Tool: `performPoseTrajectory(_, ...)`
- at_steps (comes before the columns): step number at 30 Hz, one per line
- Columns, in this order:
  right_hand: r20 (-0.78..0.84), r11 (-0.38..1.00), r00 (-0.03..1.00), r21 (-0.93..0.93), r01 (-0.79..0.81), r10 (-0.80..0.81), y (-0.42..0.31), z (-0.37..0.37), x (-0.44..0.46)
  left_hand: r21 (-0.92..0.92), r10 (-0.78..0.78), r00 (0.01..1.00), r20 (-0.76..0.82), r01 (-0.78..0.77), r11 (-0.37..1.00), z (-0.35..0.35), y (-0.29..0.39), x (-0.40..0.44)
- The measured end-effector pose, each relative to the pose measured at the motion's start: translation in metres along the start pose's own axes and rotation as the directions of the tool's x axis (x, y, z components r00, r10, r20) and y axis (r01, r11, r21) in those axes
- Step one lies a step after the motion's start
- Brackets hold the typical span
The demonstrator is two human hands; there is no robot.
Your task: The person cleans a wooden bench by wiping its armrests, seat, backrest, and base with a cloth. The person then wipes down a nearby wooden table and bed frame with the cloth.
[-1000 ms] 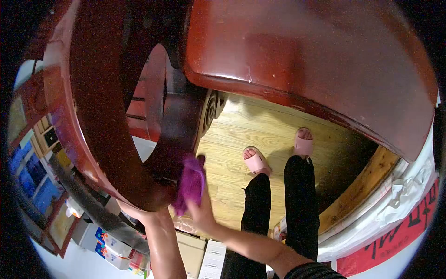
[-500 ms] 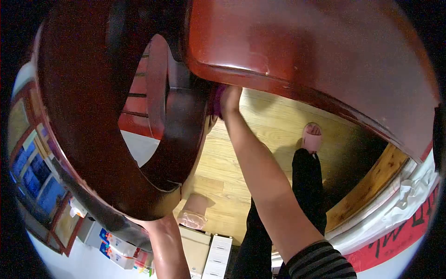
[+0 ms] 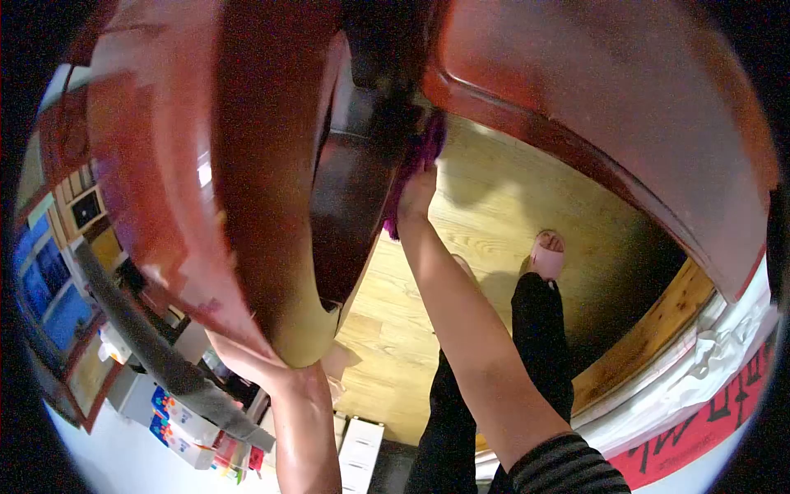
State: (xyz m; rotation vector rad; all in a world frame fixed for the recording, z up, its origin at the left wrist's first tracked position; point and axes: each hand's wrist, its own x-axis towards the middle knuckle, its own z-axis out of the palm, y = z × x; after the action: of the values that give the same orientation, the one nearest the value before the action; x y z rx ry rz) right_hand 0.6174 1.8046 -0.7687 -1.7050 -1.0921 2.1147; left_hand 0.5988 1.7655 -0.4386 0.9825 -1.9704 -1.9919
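Observation:
A glossy dark red wooden chair [image 3: 169, 148] fills the upper part of the view, with a broad curved piece on the left and a flat panel [image 3: 568, 74] with a rounded edge on the right. My right hand [image 3: 418, 193] is closed on a fluffy purple cloth [image 3: 425, 152] and presses it against the chair's dark inner side. Around the lower edge of the curved piece goes my left hand [image 3: 243, 356], gripping it from the outer side. The left fingertips are hidden behind the wood.
Below lies a light wooden floor [image 3: 395, 296], where my foot in a pink slipper [image 3: 547, 257] stands. White drawers [image 3: 360, 449], a tissue box [image 3: 177, 432] and a grey bar [image 3: 148, 346] are at lower left. White fabric [image 3: 683, 379] and a red banner [image 3: 699, 436] are at right.
The chair has turned in view, so its opening looks narrower and more of the glossy outer face shows. My right hand and the purple cloth have shifted slightly right, with more cloth visible.

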Motion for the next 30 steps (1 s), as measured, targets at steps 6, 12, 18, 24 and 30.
performPoseTrajectory(6, 0.637, 0.551, 0.736, -0.708, 0.442, 0.229, 0.047, -0.085, -0.067, -0.110, -0.064, 0.991, -0.117, 0.051, 0.993, 0.021, 0.006, -0.008)
performPoseTrajectory(12, 0.534, 0.619, 0.344, -0.512, -0.595, 0.772, -0.201, -0.132, -0.144, -0.265, -0.095, 0.995, 0.010, 0.095, 0.960, 0.011, -0.008, 0.003)
performPoseTrajectory(18, 0.396, 0.659, 0.753, -0.749, -0.065, 0.525, -0.182, -0.202, -0.129, -0.159, 0.019, 1.000, -0.009, -0.020, 0.987, -0.017, -0.008, -0.011)
performPoseTrajectory(24, 0.744, 0.624, 0.588, -0.631, 0.462, 0.318, -0.179, -0.192, -0.237, -0.005, -0.414, 0.842, 0.345, 0.443, 0.896, -0.129, -0.083, -0.121)
performPoseTrajectory(30, 0.773, -0.345, 0.381, -0.224, 0.912, 0.507, -0.278, -0.076, -0.319, -0.558, -0.571, 0.668, 0.477, 0.732, 0.390, -0.155, -0.136, -0.123)
